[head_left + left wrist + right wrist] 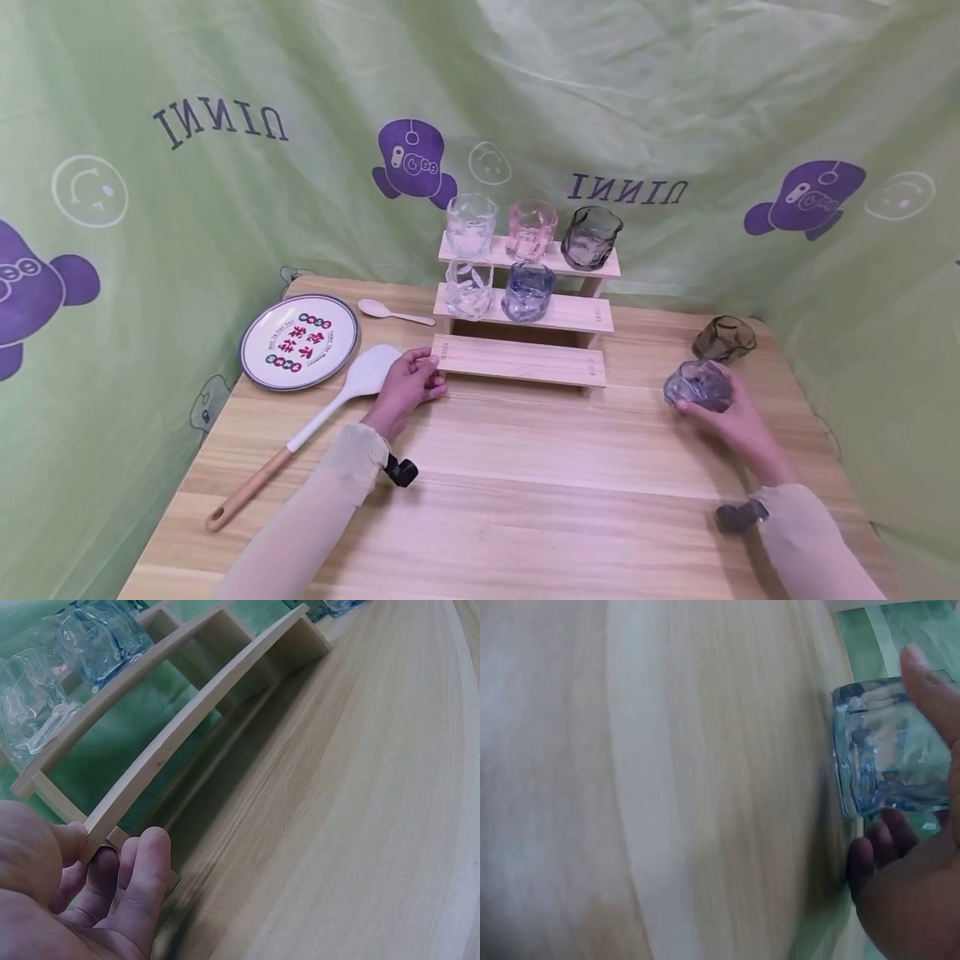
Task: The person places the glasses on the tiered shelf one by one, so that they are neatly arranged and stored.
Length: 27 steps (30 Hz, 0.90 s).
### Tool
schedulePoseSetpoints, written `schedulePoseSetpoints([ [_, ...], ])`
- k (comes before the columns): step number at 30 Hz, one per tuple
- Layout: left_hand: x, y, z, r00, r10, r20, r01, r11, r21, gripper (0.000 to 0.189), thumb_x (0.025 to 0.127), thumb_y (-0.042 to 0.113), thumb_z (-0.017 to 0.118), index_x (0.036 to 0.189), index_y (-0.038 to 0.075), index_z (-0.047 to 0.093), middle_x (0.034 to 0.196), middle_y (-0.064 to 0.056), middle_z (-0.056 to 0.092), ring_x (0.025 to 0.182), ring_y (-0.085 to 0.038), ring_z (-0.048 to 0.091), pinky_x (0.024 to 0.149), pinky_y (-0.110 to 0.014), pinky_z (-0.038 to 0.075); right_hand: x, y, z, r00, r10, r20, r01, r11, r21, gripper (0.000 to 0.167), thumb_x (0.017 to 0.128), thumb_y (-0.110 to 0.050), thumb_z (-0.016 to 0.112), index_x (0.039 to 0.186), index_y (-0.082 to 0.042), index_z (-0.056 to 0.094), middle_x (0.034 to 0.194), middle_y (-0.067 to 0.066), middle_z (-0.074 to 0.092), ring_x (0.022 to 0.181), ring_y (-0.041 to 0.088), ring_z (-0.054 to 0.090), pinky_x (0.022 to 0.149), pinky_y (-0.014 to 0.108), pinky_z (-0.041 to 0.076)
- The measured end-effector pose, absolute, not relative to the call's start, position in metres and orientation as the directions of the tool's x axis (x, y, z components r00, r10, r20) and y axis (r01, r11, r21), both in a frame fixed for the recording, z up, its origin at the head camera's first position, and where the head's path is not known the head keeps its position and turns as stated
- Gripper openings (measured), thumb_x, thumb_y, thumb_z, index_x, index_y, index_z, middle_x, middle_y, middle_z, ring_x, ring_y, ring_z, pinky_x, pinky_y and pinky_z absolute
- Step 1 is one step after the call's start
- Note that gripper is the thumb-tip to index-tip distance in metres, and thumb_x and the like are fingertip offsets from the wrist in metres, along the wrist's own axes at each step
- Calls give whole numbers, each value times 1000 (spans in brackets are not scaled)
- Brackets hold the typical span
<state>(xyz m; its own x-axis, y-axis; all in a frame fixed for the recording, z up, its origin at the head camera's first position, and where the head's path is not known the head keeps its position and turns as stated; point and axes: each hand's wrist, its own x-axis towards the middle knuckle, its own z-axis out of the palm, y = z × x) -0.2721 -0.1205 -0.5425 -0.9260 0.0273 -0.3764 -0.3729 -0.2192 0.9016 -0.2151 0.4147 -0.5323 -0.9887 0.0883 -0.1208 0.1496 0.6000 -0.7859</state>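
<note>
A three-step wooden rack (521, 360) stands toward the back of the table. My left hand (407, 388) pinches the left end of its lowest board, with the thumb over the corner and fingers beneath in the left wrist view. At the right, my right hand (738, 421) grips a bluish glass tumbler (697, 387) between thumb and fingers. Behind that tumbler, a dark smoky glass (723, 338) is on the table. The middle step carries a clear glass (469, 289) and a blue glass (528, 292); a clear, a pink (532, 230) and a grey glass (591, 238) occupy the top.
Left of the rack lie a round printed plate (300, 343), a small white spoon (393, 312) and a white spatula (315, 425) with a wooden handle, close beside my left hand. Green patterned cloth (300, 200) hangs behind and around the wooden table (510, 508).
</note>
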Motion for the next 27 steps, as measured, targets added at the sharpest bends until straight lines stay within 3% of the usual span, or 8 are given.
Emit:
schedulePoseSetpoints([
  [12,-272,-119,-541,-930,10,-367,-360,-226,905,42,104,12,61,142,0,47,106,-13,60,86,-22,65,84,-37,63,-222,396,-539,-988,152,-39,110,494,-862,101,87,-24,83,159,-3,16,153,34,31,135,54,33,115,70,23],
  [21,-271,-119,-539,-927,-26,-374,-357,-243,902,41,103,10,62,140,-1,49,99,-11,60,82,-22,66,81,-35,64,-221,381,-535,-988,113,-101,147,546,-825,114,87,-32,83,161,-11,0,151,44,21,134,63,28,114,75,19],
  [27,-271,-117,-540,-928,-19,-373,-358,-241,902,40,103,10,62,139,-1,50,99,-11,60,79,-20,66,80,-34,64,-217,383,-533,-991,91,-100,133,516,-846,115,88,-27,82,162,-15,-6,155,40,16,138,61,23,115,73,18],
])
